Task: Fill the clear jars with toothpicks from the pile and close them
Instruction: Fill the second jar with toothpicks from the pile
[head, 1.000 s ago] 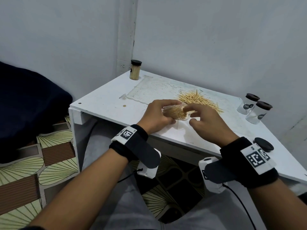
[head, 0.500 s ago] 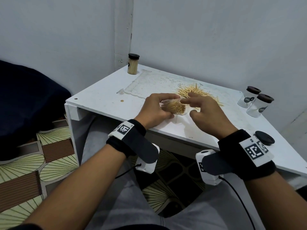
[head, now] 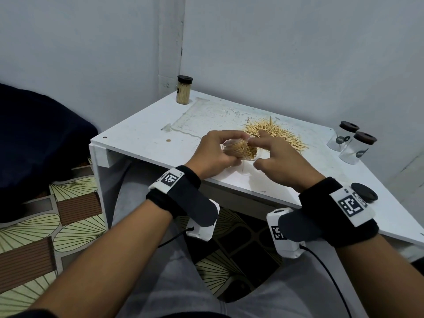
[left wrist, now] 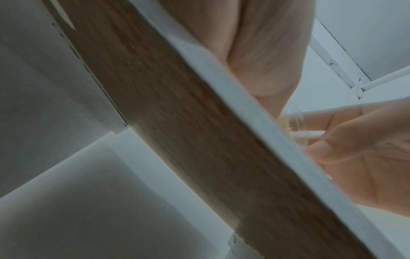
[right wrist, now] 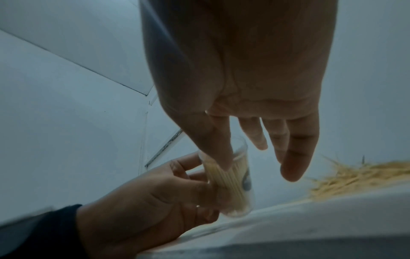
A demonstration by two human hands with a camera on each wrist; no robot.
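Observation:
My left hand [head: 213,152] grips a clear jar [head: 241,151] packed with toothpicks, tilted with its open mouth toward the right, just above the white table [head: 142,138]. My right hand [head: 275,154] is at the jar's mouth. In the right wrist view its thumb touches the rim of the jar [right wrist: 228,178] while the other fingers [right wrist: 295,157] hang straight and hold nothing. The loose toothpick pile [head: 275,134] lies just behind both hands. A black lid [head: 364,193] lies flat near the table's right front edge.
Two empty clear jars with dark lids [head: 341,138] [head: 356,151] stand at the right edge. A filled, capped jar [head: 183,90] stands at the back left corner by the wall. A dark cushion [head: 34,145] lies left of the table.
The left hand has kept hold of the jar. The right hand's fingers have loosened and spread at the jar's mouth, with the index finger lifted toward the pile.

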